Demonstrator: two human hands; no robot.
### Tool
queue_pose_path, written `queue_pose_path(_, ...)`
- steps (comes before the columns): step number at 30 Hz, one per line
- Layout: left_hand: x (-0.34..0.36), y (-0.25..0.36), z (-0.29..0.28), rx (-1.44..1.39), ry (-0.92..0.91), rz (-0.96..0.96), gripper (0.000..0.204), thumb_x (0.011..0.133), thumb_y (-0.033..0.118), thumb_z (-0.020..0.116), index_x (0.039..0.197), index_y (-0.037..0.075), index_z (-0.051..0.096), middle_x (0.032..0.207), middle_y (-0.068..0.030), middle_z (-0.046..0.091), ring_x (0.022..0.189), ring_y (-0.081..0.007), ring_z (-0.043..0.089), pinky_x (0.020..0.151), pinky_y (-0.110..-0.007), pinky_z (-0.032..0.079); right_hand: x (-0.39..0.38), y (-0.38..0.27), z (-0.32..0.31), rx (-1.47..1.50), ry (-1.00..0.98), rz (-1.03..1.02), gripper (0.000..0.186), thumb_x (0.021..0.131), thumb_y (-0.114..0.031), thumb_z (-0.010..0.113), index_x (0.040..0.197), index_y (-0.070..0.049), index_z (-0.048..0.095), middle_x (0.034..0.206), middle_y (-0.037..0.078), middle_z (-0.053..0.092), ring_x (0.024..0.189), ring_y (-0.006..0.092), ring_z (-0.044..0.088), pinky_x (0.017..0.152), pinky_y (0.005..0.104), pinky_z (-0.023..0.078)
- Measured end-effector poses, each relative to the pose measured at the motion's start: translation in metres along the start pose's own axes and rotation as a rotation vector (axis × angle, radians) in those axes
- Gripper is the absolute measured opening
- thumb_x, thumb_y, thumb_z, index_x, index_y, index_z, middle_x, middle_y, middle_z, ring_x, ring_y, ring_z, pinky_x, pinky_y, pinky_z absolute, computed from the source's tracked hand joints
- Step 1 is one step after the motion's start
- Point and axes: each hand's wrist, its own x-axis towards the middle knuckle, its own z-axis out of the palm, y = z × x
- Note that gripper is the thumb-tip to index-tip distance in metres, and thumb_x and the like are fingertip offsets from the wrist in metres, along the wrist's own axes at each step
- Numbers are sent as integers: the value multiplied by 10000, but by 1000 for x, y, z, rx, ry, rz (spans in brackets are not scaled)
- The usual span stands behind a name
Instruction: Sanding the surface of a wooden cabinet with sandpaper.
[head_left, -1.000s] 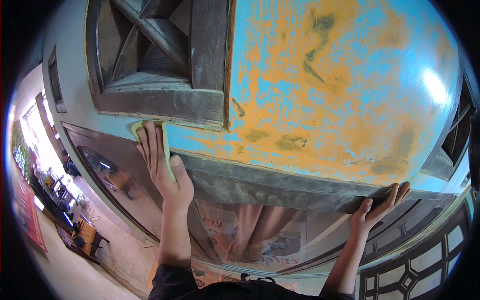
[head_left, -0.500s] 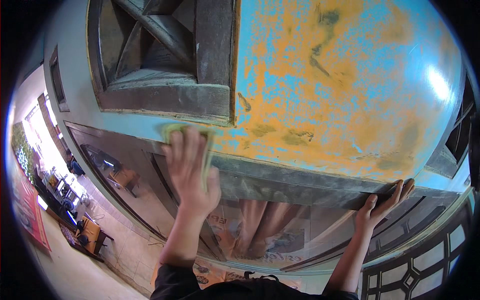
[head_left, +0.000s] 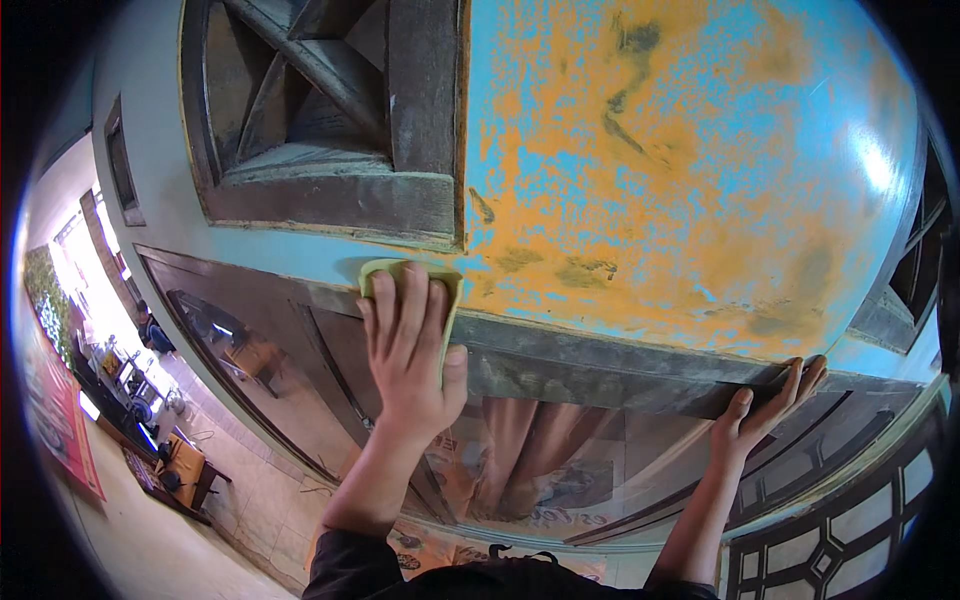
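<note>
"Edges before texture: where is your left hand (head_left: pixel 410 365)?"

"Holding a yellow-green sheet (head_left: pixel 453 300) against the wall (head_left: pixel 680 220), fingers nearly straight over it, thumb parted, the sheet's edge running between thumb and forefinger. It's just below the lower right corner of the lattice frame (head_left: pixel 330 202)."

"And the right?"

"My right hand (head_left: pixel 768 405) rests along the upper edge of the dark rail (head_left: pixel 590 370), near its right part, fingers extended, thumb apart."

"Room to move?"

"Between frame and rail, the wall is a narrow pale strip; past the frame's right edge it widens upward."

"Surfaces?"

"Patchy orange and bright blue, darkly smudged. The rail is scuffed, the frame deep-set with diagonal bars, the sheet thin. Beneath the rail, glass (head_left: pixel 640 440) shines with reflections."
</note>
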Motion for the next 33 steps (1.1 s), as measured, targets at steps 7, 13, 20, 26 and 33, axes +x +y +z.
queue_pose_path(7,2,9,4,-9,18,-24,593,1020,407,277,1421,-12,403,1522,-194,318,1442,-392,202,1156,-535,103,-1,2,3,-3,13,16,715,962,-579,390,1468,-81,307,1553,213,198,1449,406,132,1149,571,108)
queue_pose_path(13,13,7,15,-44,90,-84,527,979,322,354,1393,7,438,1515,-169,343,1423,-449,210,1142,-578,78,0,4,2,1,11,-8,708,961,-563,406,1466,-76,311,1555,211,199,1449,412,127,1148,570,101)
queue_pose_path(20,7,14,20,-121,69,1,481,947,308,432,1357,69,510,1479,-140,413,1418,-368,282,1171,-502,74,-4,7,1,-28,5,-18,667,964,-508,419,1461,-79,297,1541,243,210,1435,438,157,1133,606,105)
queue_pose_path(26,-1,37,16,-29,-149,163,474,947,305,430,1322,35,533,1462,-145,429,1416,-373,277,1168,-514,41,-3,4,2,-6,9,-6,659,963,-510,419,1459,-91,303,1543,238,210,1436,438,158,1129,613,111)
queue_pose_path(33,0,50,17,-59,-199,233,464,893,268,525,1315,82,565,1449,-101,461,1414,-345,295,1167,-526,46,-5,5,3,0,-17,0,685,965,-521,418,1466,-69,297,1558,215,183,1451,414,119,1145,574,92)
